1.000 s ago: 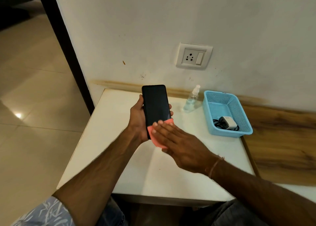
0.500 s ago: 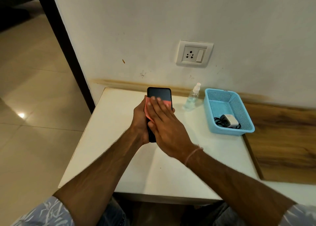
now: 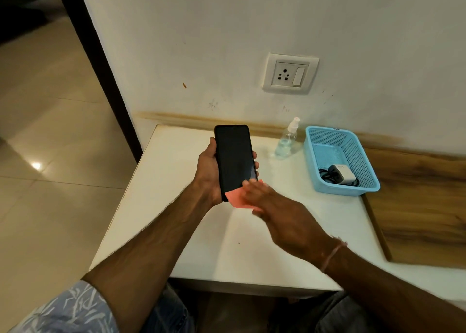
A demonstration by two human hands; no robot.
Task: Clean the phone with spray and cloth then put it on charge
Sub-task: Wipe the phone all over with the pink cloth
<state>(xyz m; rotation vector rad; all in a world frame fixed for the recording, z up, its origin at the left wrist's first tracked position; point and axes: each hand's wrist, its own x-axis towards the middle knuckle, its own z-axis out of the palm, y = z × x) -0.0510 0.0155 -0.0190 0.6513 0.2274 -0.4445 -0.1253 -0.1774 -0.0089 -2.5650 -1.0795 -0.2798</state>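
Your left hand [image 3: 208, 173] grips the phone [image 3: 234, 159] above the table [image 3: 166, 186], thumb on its left edge, fingertips curled round the right edge. The phone is black, screen dark and facing you, top end tilted away toward the wall, with a glossy face and rounded corners. No marks or droplets can be made out on the glass.

Your right hand [image 3: 280, 214] lies flat, fingers straight and together, pressing a pink cloth [image 3: 235, 199] against the phone's bottom end. The hand is motion-blurred, so you can't tell how the thumb sits. The cloth pokes out below and left of the fingers, covering the phone's lower edge.

The spray bottle [image 3: 286, 142] stands upright at the back of the table near the wall, clear with a white nozzle. Just right of it is a blue basket [image 3: 330, 143] with a white charger [image 3: 341, 173] and a dark cable inside. The socket [image 3: 290, 74] is on the wall above the bottle.
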